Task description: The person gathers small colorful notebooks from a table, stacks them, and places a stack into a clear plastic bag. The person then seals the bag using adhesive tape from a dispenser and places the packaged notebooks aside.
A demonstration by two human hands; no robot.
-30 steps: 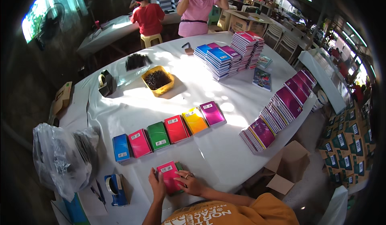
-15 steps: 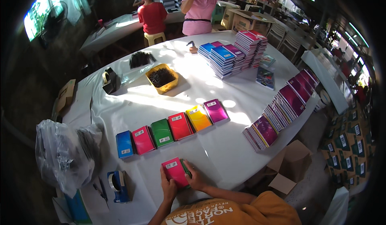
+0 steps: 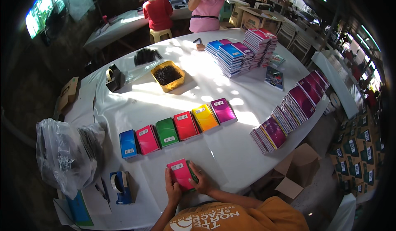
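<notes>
Close to my body, a pink spiral notebook [image 3: 180, 174] lies over a green notebook [image 3: 193, 172], whose edge shows on the right. My left hand [image 3: 173, 189] grips the left side of this pair, thumb on the pink cover. Against the right side presses my right hand [image 3: 201, 182], its fingers bent around the edge. Just beyond runs a row of notebooks: blue [image 3: 128, 143], pink [image 3: 147, 139], green [image 3: 167, 132], red [image 3: 185, 125], yellow [image 3: 205, 118] and purple [image 3: 223, 110].
A blue tape dispenser [image 3: 123, 188] and a clear plastic bag [image 3: 66, 156] are at left. Farther back stand a yellow tub [image 3: 168, 77] of small black pieces and notebook stacks [image 3: 231, 57]. Purple notebooks [image 3: 288, 111] line the right edge, above an open carton [image 3: 298, 171]. Two people are behind the table.
The whole view has shifted slightly. Both hands keep their hold on the pink and green notebooks, with only a small shift of the right fingers. The row stays as it was.
</notes>
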